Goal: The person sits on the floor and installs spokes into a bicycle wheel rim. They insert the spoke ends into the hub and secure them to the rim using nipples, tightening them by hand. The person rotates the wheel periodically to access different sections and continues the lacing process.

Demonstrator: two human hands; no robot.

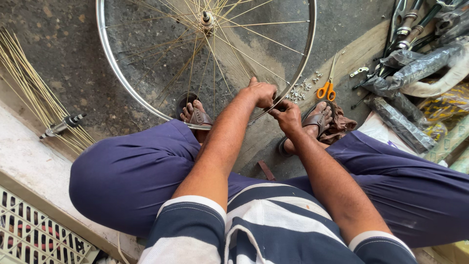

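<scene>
One wheel [146,88]; one pair of orange-handled scissors [326,90]; two sandals [198,116]; two hands [264,93].

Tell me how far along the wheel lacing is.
Many spokes already run from hub to rim. In hand: left hand and right hand work at the rim's near edge. Left: loose spokes and small nipples lie unused.
</scene>
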